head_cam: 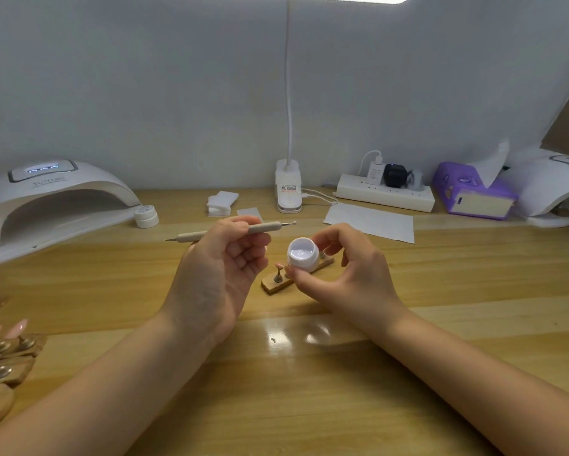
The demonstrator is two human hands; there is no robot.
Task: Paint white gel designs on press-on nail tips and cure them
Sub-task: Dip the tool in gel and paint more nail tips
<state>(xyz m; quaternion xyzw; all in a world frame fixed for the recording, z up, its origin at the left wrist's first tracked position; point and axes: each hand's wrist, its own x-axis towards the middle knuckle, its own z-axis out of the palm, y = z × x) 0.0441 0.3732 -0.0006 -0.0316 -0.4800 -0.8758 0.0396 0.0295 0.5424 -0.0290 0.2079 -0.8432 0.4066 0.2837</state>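
A slim beige double-ended dotting tool (230,232) is pinched in the left hand (222,268), while a small open white jar of white gel (303,254) is gripped by the right hand (352,274). Just behind the jar, a wooden nail-tip stand (278,282) is seen on the wooden table (309,390), a white curing lamp (53,202) far left.

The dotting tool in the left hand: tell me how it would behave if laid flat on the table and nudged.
The dotting tool looks round and slim, so it would probably roll on the glossy table. It seems stiff, staying straight though the left hand holds it only near the middle. Likely light, since a fingertip pinch carries it.
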